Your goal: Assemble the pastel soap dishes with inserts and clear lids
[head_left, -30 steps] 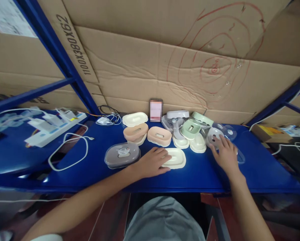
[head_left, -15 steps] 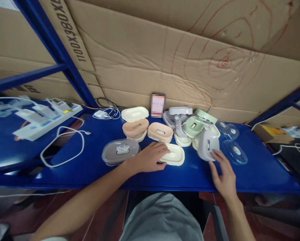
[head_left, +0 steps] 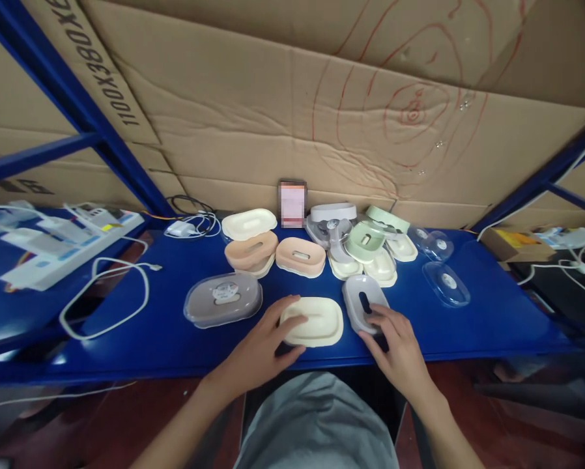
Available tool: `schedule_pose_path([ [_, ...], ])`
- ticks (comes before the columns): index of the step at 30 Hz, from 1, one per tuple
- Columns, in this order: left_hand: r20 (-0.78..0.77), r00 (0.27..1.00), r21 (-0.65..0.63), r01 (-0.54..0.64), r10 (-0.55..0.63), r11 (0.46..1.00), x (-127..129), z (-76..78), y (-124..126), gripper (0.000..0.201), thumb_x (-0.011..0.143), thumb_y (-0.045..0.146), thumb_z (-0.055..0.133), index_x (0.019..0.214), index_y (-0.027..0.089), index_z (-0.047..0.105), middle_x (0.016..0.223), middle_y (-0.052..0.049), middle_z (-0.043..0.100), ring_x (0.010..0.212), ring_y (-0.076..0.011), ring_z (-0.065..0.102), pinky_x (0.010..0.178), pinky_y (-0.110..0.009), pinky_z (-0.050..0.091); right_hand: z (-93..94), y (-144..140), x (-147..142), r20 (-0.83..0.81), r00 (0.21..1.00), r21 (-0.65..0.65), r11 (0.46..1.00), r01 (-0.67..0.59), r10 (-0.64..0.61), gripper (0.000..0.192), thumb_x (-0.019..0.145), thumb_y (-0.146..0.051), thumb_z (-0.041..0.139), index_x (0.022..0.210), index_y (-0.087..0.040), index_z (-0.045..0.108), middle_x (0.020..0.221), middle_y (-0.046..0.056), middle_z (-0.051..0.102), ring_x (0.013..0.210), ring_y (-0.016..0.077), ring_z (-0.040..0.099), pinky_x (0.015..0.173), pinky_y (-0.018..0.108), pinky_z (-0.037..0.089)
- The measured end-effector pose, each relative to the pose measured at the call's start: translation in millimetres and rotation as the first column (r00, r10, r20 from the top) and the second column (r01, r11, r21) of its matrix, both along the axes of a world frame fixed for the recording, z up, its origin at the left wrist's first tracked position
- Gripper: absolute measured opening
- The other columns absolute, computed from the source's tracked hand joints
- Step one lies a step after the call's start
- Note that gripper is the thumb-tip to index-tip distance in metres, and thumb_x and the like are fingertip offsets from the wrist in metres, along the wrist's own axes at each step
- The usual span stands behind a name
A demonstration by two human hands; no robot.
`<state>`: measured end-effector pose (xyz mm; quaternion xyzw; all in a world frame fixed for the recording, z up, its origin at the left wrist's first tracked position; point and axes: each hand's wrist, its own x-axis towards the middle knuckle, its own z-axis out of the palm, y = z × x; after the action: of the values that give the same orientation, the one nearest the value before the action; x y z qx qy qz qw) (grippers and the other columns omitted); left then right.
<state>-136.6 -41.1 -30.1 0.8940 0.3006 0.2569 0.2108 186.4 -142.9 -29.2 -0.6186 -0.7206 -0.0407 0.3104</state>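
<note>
A cream oval tray (head_left: 322, 322), shallow with a raised rim, is by the front edge of the blue table. My left hand (head_left: 260, 342) grips its left end, fingers over the rim and thumb at the near edge. In my right hand (head_left: 395, 342) is a grey oval soap dish part (head_left: 358, 296) with a dark slot, tilted, just right of the cream tray. To the left sits a grey oval soap dish (head_left: 224, 301) under a clear lid with a round sticker. Two peach slotted parts (head_left: 299, 256) stand behind, the left one resting on a cream tray.
Green slotted parts (head_left: 365, 241), more cream trays (head_left: 381, 268) and grey pieces (head_left: 334, 213) cluster at back right. Clear lids (head_left: 446, 284) lie farther right. A phone (head_left: 292, 203) leans on the cardboard (head_left: 224, 130). At left are a power strip (head_left: 72, 247) and a white cable (head_left: 146, 286).
My right hand has brought the grey slotted part left and nearer, away from the green pile. My left hand has drawn the cream tray toward the front edge. The view has shifted slightly.
</note>
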Motion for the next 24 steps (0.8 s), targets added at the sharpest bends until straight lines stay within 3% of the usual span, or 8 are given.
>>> schedule_pose_path([
  [4,0.026,0.998,-0.130,-0.061,0.065,0.990,0,0.8,3,0.084,0.088,0.029,0.087,0.160,0.034,0.045,0.172,-0.014,0.038,0.156,-0.0356,0.048,0.123,-0.053,0.051,4.4,5,-14,-0.151,0.974,0.012,0.985,-0.172,0.172,0.026,0.107,-0.026,0.059,0.133,-0.026,0.062,0.138,0.011,0.072,0.139,0.0292,0.063,0.119,0.054,0.052],
  [8,0.034,0.998,-0.084,-0.051,0.054,0.995,1,2.6,4,0.089,0.091,0.027,0.085,0.166,0.036,0.038,0.179,-0.013,0.025,0.163,-0.0366,0.035,0.128,-0.057,0.045,3.5,10,-23,-0.107,0.946,-0.064,0.948,-0.313,0.305,0.026,0.108,-0.021,0.055,0.130,-0.028,0.065,0.145,0.007,0.070,0.155,0.0278,0.049,0.132,0.063,0.035],
  [10,0.033,0.999,-0.017,-0.022,0.023,1.000,1,3.3,4,0.083,0.092,0.024,0.083,0.163,0.038,0.043,0.180,-0.011,0.025,0.164,-0.0359,0.034,0.128,-0.057,0.044,3.0,15,-25,-0.067,0.943,-0.091,0.939,-0.331,0.325,0.027,0.109,-0.019,0.051,0.128,-0.029,0.068,0.149,0.006,0.068,0.158,0.0274,0.045,0.132,0.063,0.035],
  [13,0.048,0.998,0.129,0.031,-0.038,0.991,2,2.7,3,0.064,0.094,0.022,0.081,0.152,0.033,0.057,0.173,-0.011,0.042,0.160,-0.0335,0.042,0.128,-0.056,0.045,4.6,20,-26,-0.029,0.945,-0.069,0.943,-0.326,0.325,0.033,0.110,-0.017,0.047,0.129,-0.028,0.070,0.155,0.007,0.064,0.159,0.0271,0.043,0.128,0.060,0.043],
  [18,0.041,0.998,0.270,0.035,-0.048,0.962,5,-0.9,2,0.031,0.097,0.029,0.079,0.126,0.023,0.068,0.137,-0.012,0.071,0.140,-0.0300,0.063,0.120,-0.051,0.053,6.9,21,-35,0.111,0.915,-0.119,0.920,-0.374,0.387,0.039,0.109,-0.032,0.059,0.148,-0.029,0.062,0.162,0.008,0.058,0.159,0.0303,0.043,0.127,0.061,0.045],
  [21,0.026,0.999,0.314,0.028,-0.038,0.949,7,-1.1,1,0.024,0.099,0.034,0.077,0.119,0.023,0.068,0.120,-0.009,0.075,0.131,-0.0288,0.067,0.113,-0.048,0.057,6.0,22,-39,0.130,0.902,-0.109,0.910,-0.399,0.411,0.041,0.110,-0.027,0.058,0.150,-0.028,0.061,0.154,0.008,0.066,0.154,0.0280,0.051,0.125,0.058,0.048],
  [24,-0.019,0.999,0.381,0.033,-0.028,0.924,7,-0.3,-2,0.015,0.103,0.034,0.072,0.114,0.024,0.069,0.110,-0.005,0.076,0.117,-0.0254,0.072,0.116,-0.050,0.053,6.9,23,-41,0.119,0.898,-0.095,0.905,-0.414,0.423,0.039,0.109,-0.023,0.056,0.148,-0.024,0.063,0.152,0.009,0.067,0.154,0.0277,0.051,0.126,0.055,0.050],
])
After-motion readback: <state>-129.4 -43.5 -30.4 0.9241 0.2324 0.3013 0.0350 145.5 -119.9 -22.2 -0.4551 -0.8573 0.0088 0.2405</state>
